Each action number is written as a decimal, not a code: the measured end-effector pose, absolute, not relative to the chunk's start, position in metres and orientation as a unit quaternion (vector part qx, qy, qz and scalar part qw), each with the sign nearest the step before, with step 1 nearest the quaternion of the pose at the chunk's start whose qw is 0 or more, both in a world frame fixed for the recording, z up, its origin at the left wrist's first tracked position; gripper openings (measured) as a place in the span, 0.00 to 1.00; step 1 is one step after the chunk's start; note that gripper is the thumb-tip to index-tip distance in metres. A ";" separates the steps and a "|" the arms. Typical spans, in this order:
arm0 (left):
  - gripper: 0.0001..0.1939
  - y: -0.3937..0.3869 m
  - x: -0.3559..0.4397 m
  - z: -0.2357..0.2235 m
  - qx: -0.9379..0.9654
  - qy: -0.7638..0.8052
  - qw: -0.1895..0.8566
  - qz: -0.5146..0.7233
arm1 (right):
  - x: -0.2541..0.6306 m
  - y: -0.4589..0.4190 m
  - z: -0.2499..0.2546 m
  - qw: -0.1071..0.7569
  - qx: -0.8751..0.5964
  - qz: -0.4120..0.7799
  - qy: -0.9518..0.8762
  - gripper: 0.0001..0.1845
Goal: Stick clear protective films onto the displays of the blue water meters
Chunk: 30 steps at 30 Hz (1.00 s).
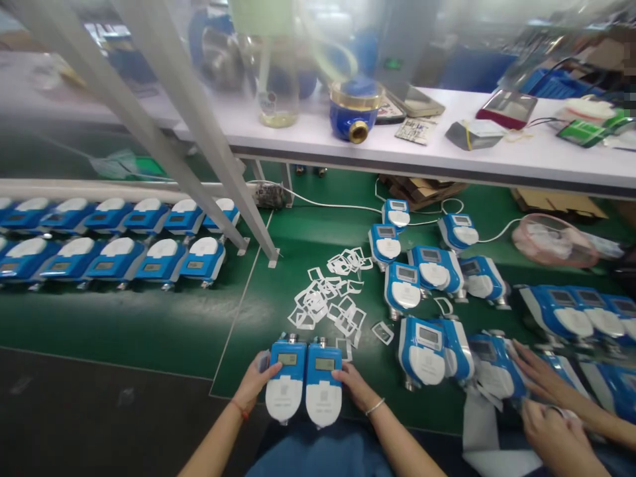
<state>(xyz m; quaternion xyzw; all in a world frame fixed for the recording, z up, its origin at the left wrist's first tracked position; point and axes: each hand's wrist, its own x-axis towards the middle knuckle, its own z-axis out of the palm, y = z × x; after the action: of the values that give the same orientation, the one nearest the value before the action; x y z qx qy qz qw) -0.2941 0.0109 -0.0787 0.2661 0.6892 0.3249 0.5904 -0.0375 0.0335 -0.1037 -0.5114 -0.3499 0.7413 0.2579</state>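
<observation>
Two blue-and-white water meters with small display windows stand side by side at the bench's front edge, touching or nearly so. My left hand (256,381) is closed around the outer side of the left water meter (285,381), thumb beside its display. A small greyish piece shows at those fingers; I cannot tell what it is. On the other side, my right hand (358,384) grips the right water meter (324,387) by its edge. Just beyond them lies a loose pile of white rectangular frame-shaped scraps (318,301), one close to my right fingers.
Rows of similar meters (159,258) line the left bench, past slanted metal posts (199,132). More meters (422,351) crowd the right, where another person's hands (546,384) work on one. A white shelf (298,142) above carries a bottle (275,86) and a blue brass-fitted meter body (354,109).
</observation>
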 end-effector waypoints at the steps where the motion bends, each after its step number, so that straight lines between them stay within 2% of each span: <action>1: 0.31 0.012 -0.299 -0.081 0.294 0.689 0.584 0.314 | -0.035 0.032 -0.106 0.260 -0.532 0.712 -0.376 0.27; 6: 0.27 0.039 -0.334 -0.091 0.445 0.703 0.483 0.273 | -0.007 0.029 -0.118 0.294 -0.682 0.462 -0.486 0.32; 10: 0.18 0.101 -0.351 -0.104 0.608 0.655 0.380 0.239 | 0.007 0.045 -0.146 0.257 -0.718 0.322 -0.561 0.38; 13: 0.12 0.155 -0.343 -0.119 0.746 0.524 0.373 0.171 | 0.003 0.075 -0.166 0.204 -0.704 0.280 -0.620 0.37; 18: 0.12 0.215 -0.307 -0.150 0.861 0.341 0.369 0.082 | -0.033 0.159 -0.186 0.141 -0.645 0.236 -0.713 0.33; 22: 0.16 0.249 -0.291 -0.162 0.852 0.414 0.299 0.115 | -0.071 0.221 -0.183 0.124 -0.633 0.185 -0.741 0.31; 25: 0.14 0.260 -0.294 -0.156 0.820 0.483 0.263 0.160 | -0.084 0.239 -0.165 0.125 -0.638 0.158 -0.743 0.31; 30: 0.12 0.217 -0.321 -0.128 0.747 0.565 0.269 0.223 | -0.055 0.252 -0.137 0.144 -0.671 0.136 -0.715 0.25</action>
<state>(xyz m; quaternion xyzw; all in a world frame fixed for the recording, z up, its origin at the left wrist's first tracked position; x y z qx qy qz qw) -0.3206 0.2166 -0.1282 0.7473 0.5653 0.2229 0.2688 -0.0554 0.2523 -0.1369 -0.6709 -0.7147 0.1361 0.1437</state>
